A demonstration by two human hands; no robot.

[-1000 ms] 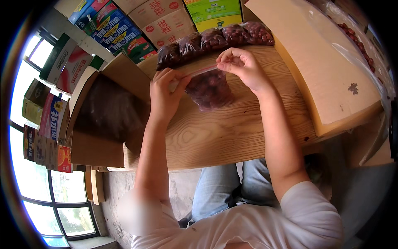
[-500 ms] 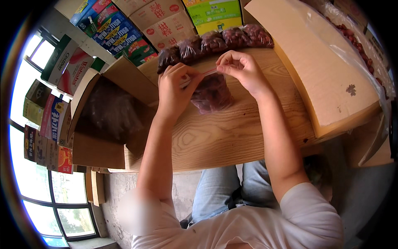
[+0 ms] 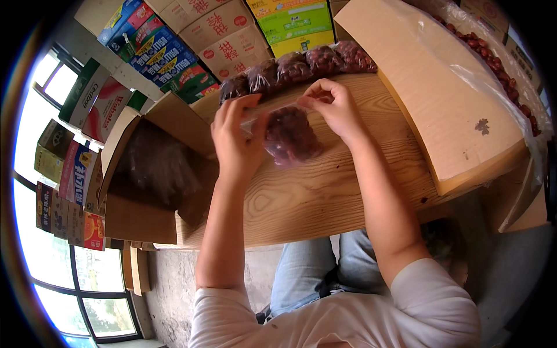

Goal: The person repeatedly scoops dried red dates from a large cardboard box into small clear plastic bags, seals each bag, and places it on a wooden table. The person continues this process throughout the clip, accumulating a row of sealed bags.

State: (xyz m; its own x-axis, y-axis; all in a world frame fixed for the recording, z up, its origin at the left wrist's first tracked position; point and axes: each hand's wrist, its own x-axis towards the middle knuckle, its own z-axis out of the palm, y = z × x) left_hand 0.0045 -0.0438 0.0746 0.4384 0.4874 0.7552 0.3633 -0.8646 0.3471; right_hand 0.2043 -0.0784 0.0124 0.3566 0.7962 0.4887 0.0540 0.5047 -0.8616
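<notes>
Left hand [image 3: 235,142] and right hand [image 3: 336,110] pinching the top edge of a clear bag of dark red fruit [image 3: 290,139] over the wooden table [image 3: 325,191], fingers closed on the strip, row of filled bags [image 3: 296,69] behind, green-yellow carton [image 3: 293,26] and blue cartons [image 3: 154,52] stacked beyond, open brown box [image 3: 151,174] at left.

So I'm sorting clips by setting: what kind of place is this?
Probably a storeroom or small packing spot. Both hands hold a clear bag of red fruit on a wooden table, filled bags lined behind, printed cartons stacked around.
</notes>
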